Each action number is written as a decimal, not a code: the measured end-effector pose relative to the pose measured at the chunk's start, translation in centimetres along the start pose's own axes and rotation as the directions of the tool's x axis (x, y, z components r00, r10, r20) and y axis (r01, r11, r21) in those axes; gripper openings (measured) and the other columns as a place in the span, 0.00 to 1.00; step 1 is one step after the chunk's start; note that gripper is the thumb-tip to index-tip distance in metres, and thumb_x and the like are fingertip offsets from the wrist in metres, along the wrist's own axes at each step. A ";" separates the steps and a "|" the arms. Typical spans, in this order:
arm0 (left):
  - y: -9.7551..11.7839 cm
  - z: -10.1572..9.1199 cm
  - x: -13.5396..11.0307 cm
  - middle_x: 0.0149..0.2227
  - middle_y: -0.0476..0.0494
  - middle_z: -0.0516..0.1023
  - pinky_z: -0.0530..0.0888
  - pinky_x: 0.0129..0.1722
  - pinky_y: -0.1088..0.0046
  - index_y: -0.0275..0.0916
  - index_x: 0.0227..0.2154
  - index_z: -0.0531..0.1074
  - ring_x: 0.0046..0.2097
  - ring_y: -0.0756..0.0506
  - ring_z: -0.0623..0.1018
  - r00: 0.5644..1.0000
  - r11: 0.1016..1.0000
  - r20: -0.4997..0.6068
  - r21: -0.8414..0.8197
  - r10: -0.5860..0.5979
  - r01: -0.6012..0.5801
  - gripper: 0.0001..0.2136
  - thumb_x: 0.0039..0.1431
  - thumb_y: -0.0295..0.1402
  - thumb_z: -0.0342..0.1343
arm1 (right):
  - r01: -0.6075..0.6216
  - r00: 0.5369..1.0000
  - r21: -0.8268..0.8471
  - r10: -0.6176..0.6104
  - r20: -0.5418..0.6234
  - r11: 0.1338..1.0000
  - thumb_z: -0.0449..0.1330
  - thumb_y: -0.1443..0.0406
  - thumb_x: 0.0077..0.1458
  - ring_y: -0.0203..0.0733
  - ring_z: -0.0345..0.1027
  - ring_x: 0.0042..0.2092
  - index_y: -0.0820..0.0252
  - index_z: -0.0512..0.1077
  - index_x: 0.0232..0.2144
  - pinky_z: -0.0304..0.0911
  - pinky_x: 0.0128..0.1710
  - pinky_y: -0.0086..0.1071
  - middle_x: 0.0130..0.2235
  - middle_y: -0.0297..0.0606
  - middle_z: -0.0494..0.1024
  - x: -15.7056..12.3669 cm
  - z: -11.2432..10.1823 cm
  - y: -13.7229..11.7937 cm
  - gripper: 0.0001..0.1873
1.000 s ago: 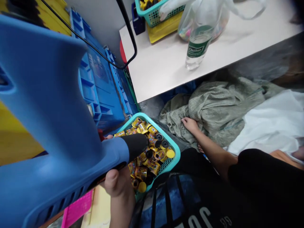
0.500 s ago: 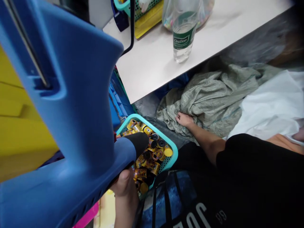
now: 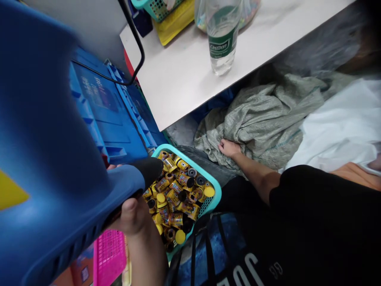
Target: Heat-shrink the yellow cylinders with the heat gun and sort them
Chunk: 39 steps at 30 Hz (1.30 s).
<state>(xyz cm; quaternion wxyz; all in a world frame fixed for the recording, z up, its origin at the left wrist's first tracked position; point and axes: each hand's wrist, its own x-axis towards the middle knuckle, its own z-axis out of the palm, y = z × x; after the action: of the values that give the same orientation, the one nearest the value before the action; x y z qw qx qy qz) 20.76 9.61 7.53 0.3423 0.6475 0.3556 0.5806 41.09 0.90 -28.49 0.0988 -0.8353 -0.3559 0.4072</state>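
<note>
My left hand (image 3: 132,218) is wrapped round a large blue plastic tool (image 3: 86,171), whose exact kind I cannot make out. It has a row of slots and a black rounded end, and it fills the left side close to the camera. Some of the left fingertips are hidden behind it. Beside the black end stands a turquoise basket (image 3: 218,188) full of small yellow cans or tubs (image 3: 175,186), some with black ends. My right hand (image 3: 229,148) is curled closed on the folds of a grey-green woven sack (image 3: 268,111); its fingertips are hidden.
A white table (image 3: 169,83) holds a water bottle (image 3: 222,51), a bag and another turquoise basket (image 3: 157,10). Blue crates (image 3: 110,115) stand to its left, with a black cord (image 3: 139,59) hanging past. A pink basket (image 3: 109,256) lies lower left, white cloth (image 3: 339,123) right.
The blue tool and my left hand have moved left, uncovering more of the can-filled basket, the blue crates and the pink basket. My right hand stays on the sack.
</note>
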 end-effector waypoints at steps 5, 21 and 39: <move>-0.9 -0.1 1.2 0.54 0.44 0.72 0.62 0.66 0.47 0.44 0.50 0.66 0.66 0.35 0.64 0.993 0.996 -0.094 0.064 0.074 -0.069 0.35 0.35 0.40 0.70 | -0.013 1.000 0.001 0.013 -0.002 1.000 0.48 0.51 0.65 0.47 0.71 0.48 0.57 0.71 0.48 0.61 0.44 0.34 0.50 0.44 0.75 -0.1 0.0 -0.1 0.21; -0.4 0.3 -0.8 0.53 0.47 0.76 0.72 0.60 0.54 0.46 0.47 0.73 0.57 0.35 0.74 0.983 0.984 -0.027 0.016 -0.180 0.180 0.29 0.37 0.44 0.64 | -0.015 1.000 -0.006 0.015 0.009 1.000 0.47 0.51 0.66 0.46 0.70 0.49 0.59 0.70 0.49 0.61 0.44 0.33 0.51 0.46 0.74 -0.4 -0.4 -0.3 0.22; 2.9 -3.1 -6.8 0.54 0.46 0.77 0.68 0.62 0.60 0.48 0.45 0.76 0.61 0.36 0.71 0.920 0.921 0.031 0.008 -0.391 0.391 0.31 0.35 0.53 0.71 | 0.069 0.998 -0.016 -0.069 -0.003 0.997 0.53 0.54 0.66 0.40 0.68 0.47 0.64 0.70 0.49 0.64 0.51 0.36 0.48 0.44 0.73 -0.7 -0.4 0.4 0.19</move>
<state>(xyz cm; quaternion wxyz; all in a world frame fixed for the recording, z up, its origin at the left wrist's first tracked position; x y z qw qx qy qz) 17.41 2.34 6.82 0.4563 0.5732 0.4725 0.4898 41.34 0.20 -28.02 0.1067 -0.8239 -0.3878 0.3994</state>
